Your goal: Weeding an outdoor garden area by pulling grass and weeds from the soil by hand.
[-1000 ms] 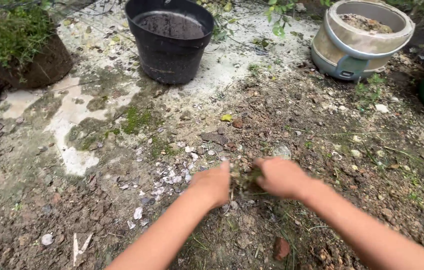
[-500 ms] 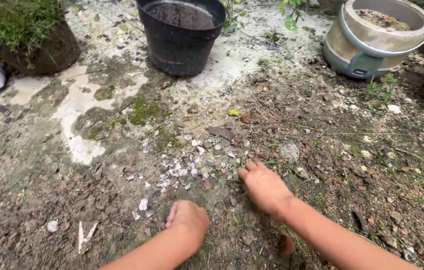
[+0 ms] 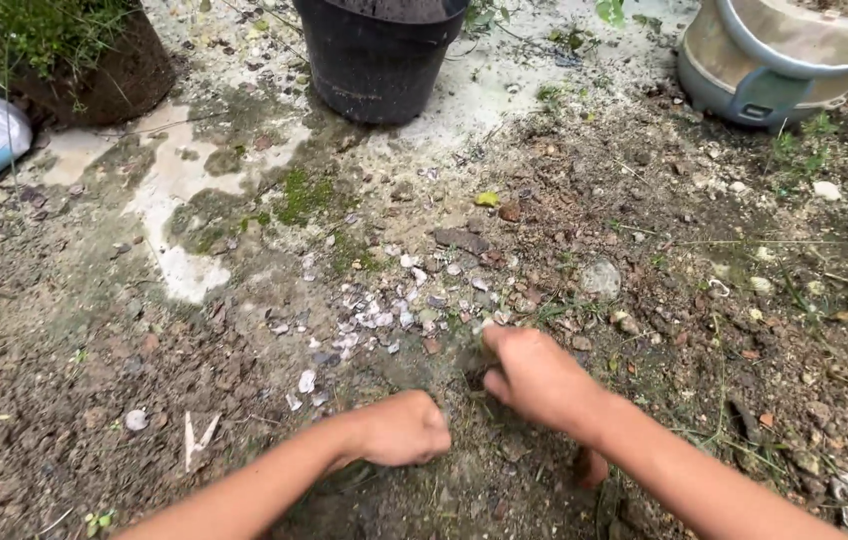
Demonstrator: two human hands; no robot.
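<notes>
— Head view, biggest first: what lies around the hands?

— Bare ground (image 3: pixel 94 400) of soil and pebbles under both. Well beyond the hands stands a black pot (image 3: pixel 379 55), with a pale round container (image 3: pixel 794 60) far off past the right hand and a mossy mound (image 3: pixel 54 50) far off past the left.

— And closer?

— A scatter of pale shell bits (image 3: pixel 374 315) just beyond the knuckles.

— The hands themselves?

— The right hand (image 3: pixel 534 378) presses to the soil, fingers curled down around a small tuft of grass (image 3: pixel 479 345) at its fingertips; how firmly it grips, I cannot tell. The left hand (image 3: pixel 404 430) is balled into a fist on the dirt, just beside the right; whether anything is inside is hidden.
</notes>
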